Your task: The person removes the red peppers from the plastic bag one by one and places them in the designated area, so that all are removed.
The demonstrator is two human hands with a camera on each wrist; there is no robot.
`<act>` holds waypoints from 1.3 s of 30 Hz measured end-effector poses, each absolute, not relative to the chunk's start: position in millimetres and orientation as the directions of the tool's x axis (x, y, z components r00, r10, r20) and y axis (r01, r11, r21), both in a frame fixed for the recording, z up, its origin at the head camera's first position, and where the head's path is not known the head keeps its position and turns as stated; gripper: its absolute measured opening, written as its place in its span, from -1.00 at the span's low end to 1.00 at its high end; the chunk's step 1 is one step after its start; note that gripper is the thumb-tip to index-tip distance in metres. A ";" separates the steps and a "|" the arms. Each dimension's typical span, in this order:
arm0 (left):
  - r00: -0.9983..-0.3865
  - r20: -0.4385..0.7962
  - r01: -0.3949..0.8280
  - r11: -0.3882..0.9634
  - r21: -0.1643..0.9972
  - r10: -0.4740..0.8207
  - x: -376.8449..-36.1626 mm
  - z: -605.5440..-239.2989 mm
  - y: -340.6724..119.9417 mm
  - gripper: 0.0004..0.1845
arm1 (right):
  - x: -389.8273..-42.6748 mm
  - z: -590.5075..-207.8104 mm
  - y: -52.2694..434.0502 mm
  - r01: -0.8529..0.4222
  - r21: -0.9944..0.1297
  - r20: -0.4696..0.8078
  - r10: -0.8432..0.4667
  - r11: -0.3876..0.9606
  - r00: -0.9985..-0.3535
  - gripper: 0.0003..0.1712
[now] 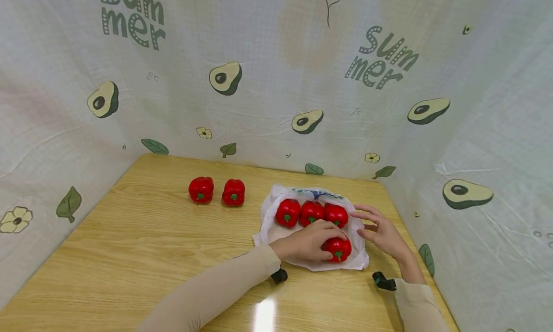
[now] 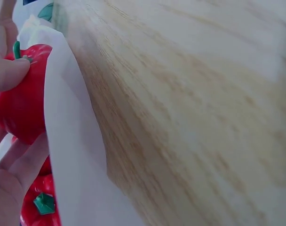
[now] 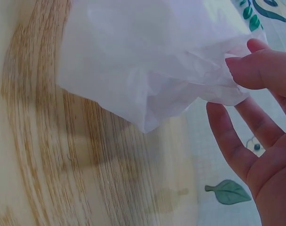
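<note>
One pepper (image 1: 337, 248) clamped in left hand (image 1: 308, 241) grip; right hand (image 1: 382, 232) fingers apart beside bag (image 1: 269, 217).

A light wooden table (image 1: 142, 236) with visible grain stands in a corner, enclosed on three sides by a pale plastic sheet (image 1: 276, 97) hung as walls. The sheet is printed with halved avocados, green leaves, small flowers and the word "Summer". Overhead light leaves a bright glare on the table's near edge.
</note>
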State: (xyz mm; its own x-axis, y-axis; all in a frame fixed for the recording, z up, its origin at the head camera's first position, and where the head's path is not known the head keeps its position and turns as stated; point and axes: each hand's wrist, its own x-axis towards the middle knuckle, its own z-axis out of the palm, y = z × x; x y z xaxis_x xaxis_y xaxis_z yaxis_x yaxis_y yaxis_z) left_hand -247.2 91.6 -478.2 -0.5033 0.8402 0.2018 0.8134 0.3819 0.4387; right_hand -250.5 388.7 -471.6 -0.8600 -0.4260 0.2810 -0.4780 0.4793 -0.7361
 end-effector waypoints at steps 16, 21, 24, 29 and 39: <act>-0.517 0.189 0.810 0.406 0.424 0.835 -251.0 -460.9 73.0 -0.46 | -250.1 -470.4 385.9 -0.463 -0.725 0.269 -0.409 0.510 -0.872 -0.45; -0.522 0.199 0.807 0.406 0.429 0.829 -251.5 -450.1 56.2 -0.46 | -250.7 -471.5 385.6 -0.453 -0.719 0.263 -0.398 0.527 -0.879 -0.44; -0.523 0.218 0.813 0.405 0.419 0.824 -253.5 -443.8 45.9 -0.46 | -250.6 -472.1 385.3 -0.438 -0.715 0.249 -0.387 0.545 -0.888 -0.43; -0.527 0.261 0.816 0.397 0.420 0.809 -257.2 -431.1 27.6 -0.47 | -250.0 -470.7 384.0 -0.422 -0.712 0.236 -0.375 0.561 -0.897 -0.41; -0.557 0.316 0.803 0.401 0.440 0.768 -262.5 -404.6 -16.2 -0.48 | -250.8 -470.3 383.6 -0.447 -0.705 0.261 -0.385 0.551 -0.885 -0.40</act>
